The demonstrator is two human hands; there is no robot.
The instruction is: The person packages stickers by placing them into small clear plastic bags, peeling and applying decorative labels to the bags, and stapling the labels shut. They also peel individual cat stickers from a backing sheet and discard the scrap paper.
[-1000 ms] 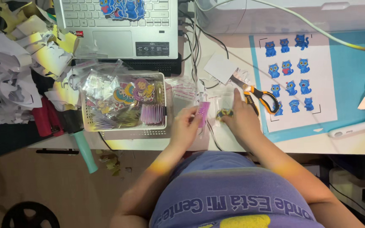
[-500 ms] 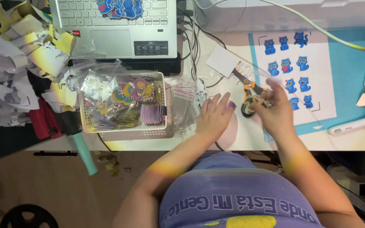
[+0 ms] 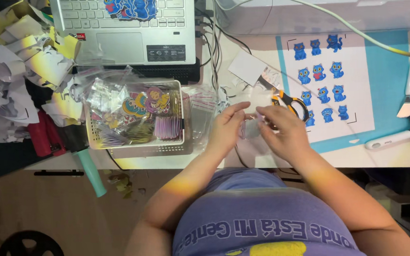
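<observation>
1. Presently, the person's left hand and right hand are meeting over the white tabletop, each pinching one side of a small clear plastic sleeve with a pale purple tint.
2. The sleeve is sitting between the two sets of fingertips, just above the table's near edge; what it contains is too blurred to tell.
3. The orange-handled scissors are lying just beyond the right hand, untouched, overlapping the edge of a white sheet printed with blue cat stickers, which is resting on a teal cutting mat.
4. A white perforated plastic basket, filled with bagged colourful stickers, is standing to the left of the left hand, with loose clear bags lying between them.
5. A silver laptop is sitting behind the basket, well apart from both hands.
6. A white-handled tool is lying on the table to the right, near the mat's lower corner.
</observation>
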